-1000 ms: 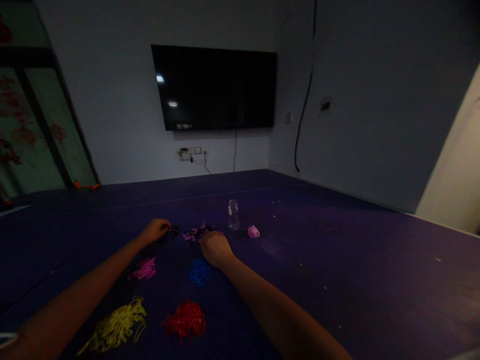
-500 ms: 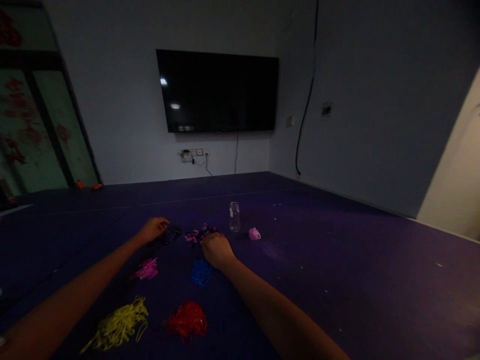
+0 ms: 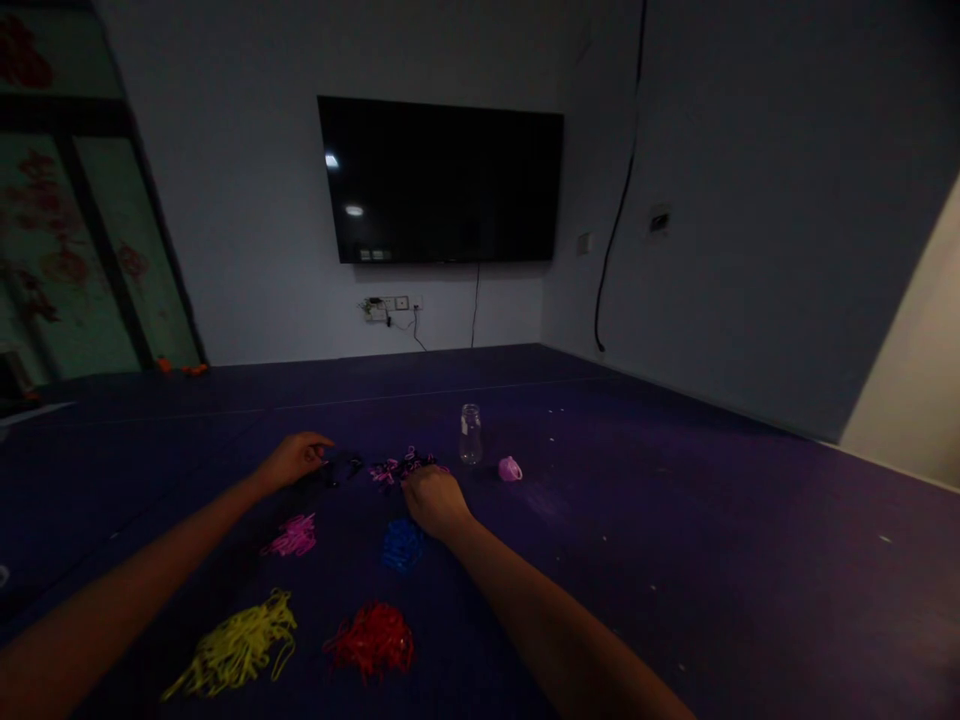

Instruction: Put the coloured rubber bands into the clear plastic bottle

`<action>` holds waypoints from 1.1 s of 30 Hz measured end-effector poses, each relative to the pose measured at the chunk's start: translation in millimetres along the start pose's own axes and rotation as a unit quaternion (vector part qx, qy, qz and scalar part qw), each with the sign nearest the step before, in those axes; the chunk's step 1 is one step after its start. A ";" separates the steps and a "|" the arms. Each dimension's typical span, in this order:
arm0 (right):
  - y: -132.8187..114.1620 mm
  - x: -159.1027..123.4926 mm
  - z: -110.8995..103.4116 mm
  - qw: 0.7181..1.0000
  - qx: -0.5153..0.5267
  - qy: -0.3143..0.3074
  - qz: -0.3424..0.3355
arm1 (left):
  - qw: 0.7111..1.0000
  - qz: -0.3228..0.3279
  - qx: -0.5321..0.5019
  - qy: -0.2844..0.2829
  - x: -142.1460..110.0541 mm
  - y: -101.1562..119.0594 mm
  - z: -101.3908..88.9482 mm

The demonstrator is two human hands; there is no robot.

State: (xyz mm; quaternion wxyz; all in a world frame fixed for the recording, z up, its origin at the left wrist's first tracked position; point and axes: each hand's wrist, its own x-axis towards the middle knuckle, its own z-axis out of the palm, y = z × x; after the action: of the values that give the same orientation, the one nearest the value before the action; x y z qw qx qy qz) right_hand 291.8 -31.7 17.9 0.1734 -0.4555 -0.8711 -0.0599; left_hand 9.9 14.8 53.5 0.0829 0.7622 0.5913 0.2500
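Your left hand (image 3: pixel 294 461) has just eased left, fingers parting, off the dark bands (image 3: pixel 354 466); mid-frame, your right (image 3: pixel 436 500) curls at the pink-and-black pile (image 3: pixel 390 470), grip hidden.

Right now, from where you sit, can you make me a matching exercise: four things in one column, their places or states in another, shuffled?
1. Right hand
2. Clear bottle
3. Yellow heap
4. Blue heap

A. Left of the red heap
B. At the mixed pink-and-black heap
C. Between the mixed and red heaps
D. Upright, beside the pink object

Pairs: 1-B, 2-D, 3-A, 4-C
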 end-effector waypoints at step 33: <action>-1.2 -1.2 -2.7 1.000 -0.012 0.019 0.022 | 0.997 0.013 0.011 -0.076 23.4 13.5 32.7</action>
State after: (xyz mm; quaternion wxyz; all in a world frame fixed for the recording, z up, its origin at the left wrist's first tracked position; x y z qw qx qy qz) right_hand 292.1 -34.1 20.1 0.1857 -0.4757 -0.8565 -0.0748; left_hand 41.3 38.6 37.7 0.1154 0.7873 0.5764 0.1860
